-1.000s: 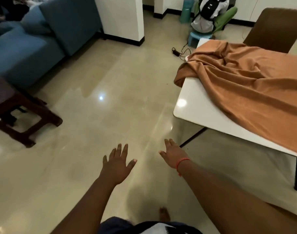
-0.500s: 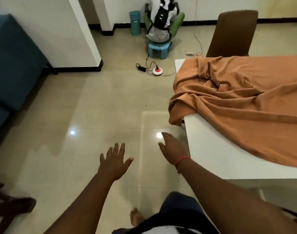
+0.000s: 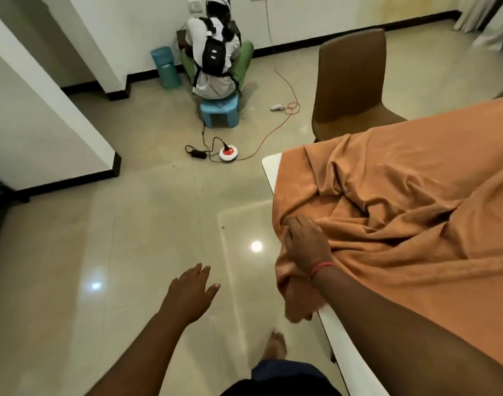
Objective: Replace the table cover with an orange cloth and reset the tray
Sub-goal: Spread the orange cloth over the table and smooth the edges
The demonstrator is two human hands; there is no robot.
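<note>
Fingers of the right hand (image 3: 306, 244) press into the rumpled orange fabric cloth (image 3: 410, 212) at the white table's (image 3: 270, 170) edge, apparently gathering it to spread. Whether they grip cannot be told. The left hand (image 3: 189, 291) hovers open, empty.

A white table (image 3: 269, 172) carries an orange cloth (image 3: 416, 195), rumpled into folds near the table's left edge and hanging over that edge in a bunch, with the far left corner and a strip of the near left edge bare. The glossy tiled floor (image 3: 130, 238) holds a round white and red socket reel (image 3: 228, 153) with its orange cable (image 3: 273, 132), a black adapter (image 3: 198, 153), a blue stool (image 3: 220, 114) and a brown chair (image 3: 350, 81) at the table's far side.
</note>
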